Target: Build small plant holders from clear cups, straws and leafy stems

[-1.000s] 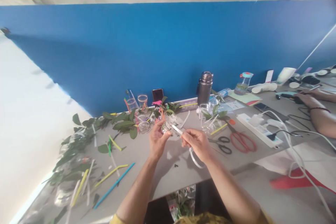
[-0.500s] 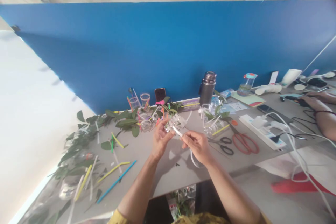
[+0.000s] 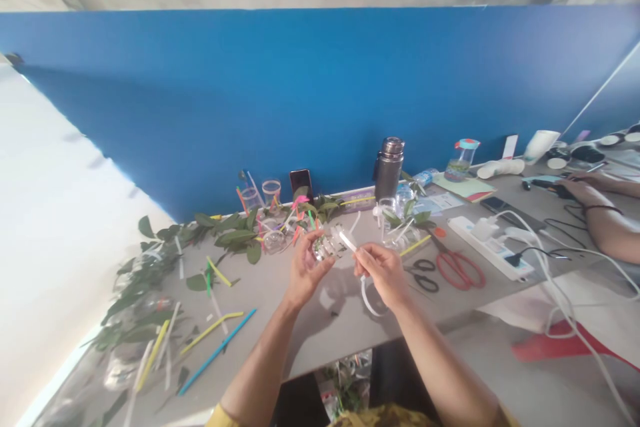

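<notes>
My left hand [image 3: 306, 269] is closed around a small clear plastic cup [image 3: 327, 245] held above the grey table [image 3: 320, 327]. My right hand [image 3: 383, 270] pinches a white straw [image 3: 349, 241] whose upper end points at the cup's mouth; its lower end curls below my fingers. The two hands are a few centimetres apart near the middle of the table.
Leafy sprigs [image 3: 235, 237], clear cups [image 3: 271, 191] and coloured straws [image 3: 217, 350] lie to the left. A steel flask [image 3: 389, 168], black scissors [image 3: 423, 273], red scissors [image 3: 457, 267] and a white power strip [image 3: 493, 247] are at the right. Another person's arm [image 3: 607, 223] rests at the far right.
My right hand has lifted the straw's tip up and to the right, away from the cup's mouth. The left hand has tilted the cup slightly.
</notes>
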A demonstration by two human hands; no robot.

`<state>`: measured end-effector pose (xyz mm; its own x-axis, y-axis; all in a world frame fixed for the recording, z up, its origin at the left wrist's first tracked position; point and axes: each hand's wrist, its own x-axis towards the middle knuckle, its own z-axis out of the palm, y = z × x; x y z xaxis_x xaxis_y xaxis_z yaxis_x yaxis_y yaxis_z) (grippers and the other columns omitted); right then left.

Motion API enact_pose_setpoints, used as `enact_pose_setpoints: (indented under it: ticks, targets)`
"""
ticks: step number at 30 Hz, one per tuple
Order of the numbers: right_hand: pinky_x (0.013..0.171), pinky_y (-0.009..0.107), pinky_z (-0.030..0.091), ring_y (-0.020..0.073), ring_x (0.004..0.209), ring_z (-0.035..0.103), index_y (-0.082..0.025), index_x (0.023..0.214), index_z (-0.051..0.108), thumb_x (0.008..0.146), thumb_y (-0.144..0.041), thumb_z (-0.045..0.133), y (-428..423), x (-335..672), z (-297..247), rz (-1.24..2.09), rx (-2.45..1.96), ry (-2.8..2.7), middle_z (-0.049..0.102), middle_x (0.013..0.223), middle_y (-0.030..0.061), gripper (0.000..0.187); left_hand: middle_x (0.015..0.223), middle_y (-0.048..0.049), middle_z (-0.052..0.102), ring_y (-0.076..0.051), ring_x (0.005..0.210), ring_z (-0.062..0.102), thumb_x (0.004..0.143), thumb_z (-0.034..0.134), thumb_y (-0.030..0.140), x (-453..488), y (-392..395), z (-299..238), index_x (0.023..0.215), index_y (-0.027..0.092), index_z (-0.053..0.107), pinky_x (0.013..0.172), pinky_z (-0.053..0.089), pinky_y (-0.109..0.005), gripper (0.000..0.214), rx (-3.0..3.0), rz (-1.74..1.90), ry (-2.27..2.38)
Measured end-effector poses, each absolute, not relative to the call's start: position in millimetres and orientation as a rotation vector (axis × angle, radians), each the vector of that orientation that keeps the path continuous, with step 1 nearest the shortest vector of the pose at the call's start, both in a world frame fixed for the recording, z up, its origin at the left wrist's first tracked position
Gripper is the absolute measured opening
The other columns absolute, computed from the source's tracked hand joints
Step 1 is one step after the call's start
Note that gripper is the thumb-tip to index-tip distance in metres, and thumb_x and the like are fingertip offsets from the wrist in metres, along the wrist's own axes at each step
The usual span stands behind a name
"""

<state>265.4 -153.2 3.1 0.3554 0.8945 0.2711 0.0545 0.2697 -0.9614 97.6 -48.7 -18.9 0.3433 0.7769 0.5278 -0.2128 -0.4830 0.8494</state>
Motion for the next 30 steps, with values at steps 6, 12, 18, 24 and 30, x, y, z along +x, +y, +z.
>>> enact_pose_setpoints:
  ticks: [6,12,18,24,30]
  targets:
    - [0.052,0.027,0.039,0.0151,0.051,0.054,-0.019,0.070,0.070,0.085,-0.066,0.069,-151.2,262.1,7.6,0.683,-1.244,-1.031,0.066,0.056,0.0036,0.050,0.122,-0.0097,0.066,-0.031,0.120,0.061,0.074,0.088,0.038,98.3,-51.8,-15.4,0.121,0.022,0.066,0.107,0.046,-0.047,0.054,1.597,1.324,0.478]
    - [0.054,0.027,0.042,0.0165,0.053,0.058,-0.020,0.068,0.067,0.088,-0.067,0.065,-151.1,260.8,7.0,0.641,-1.286,-1.059,0.067,0.058,0.0043,0.052,0.118,-0.0086,0.069,-0.030,0.116,0.062,0.069,0.090,0.037,98.6,-52.8,-13.2,0.116,0.022,0.070,0.103,0.048,-0.044,0.053,1.508,1.308,0.487]
    - [0.053,0.027,0.040,0.0159,0.052,0.058,-0.020,0.065,0.065,0.090,-0.064,0.063,-152.1,264.0,7.5,0.534,-1.434,-1.108,0.068,0.058,0.0045,0.051,0.116,-0.0085,0.071,-0.029,0.113,0.064,0.066,0.092,0.036,97.9,-54.5,-10.8,0.112,0.021,0.073,0.103,0.048,-0.043,0.053,1.511,1.327,0.545]
    - [0.053,0.027,0.040,0.0170,0.052,0.060,-0.020,0.064,0.066,0.091,-0.061,0.060,-153.4,264.8,9.8,0.462,-1.507,-1.129,0.068,0.057,0.0048,0.049,0.116,-0.0085,0.071,-0.030,0.114,0.065,0.065,0.093,0.035,97.6,-54.7,-12.4,0.112,0.021,0.073,0.103,0.050,-0.044,0.053,1.514,1.320,0.579]
    - [0.055,0.027,0.042,0.0181,0.054,0.064,-0.021,0.066,0.067,0.091,-0.060,0.062,-154.9,265.2,13.1,0.417,-1.494,-1.134,0.069,0.057,0.0047,0.046,0.118,-0.0083,0.071,-0.029,0.115,0.065,0.064,0.094,0.033,98.9,-54.0,-16.3,0.113,0.022,0.074,0.102,0.050,-0.043,0.054,1.440,1.305,0.536]
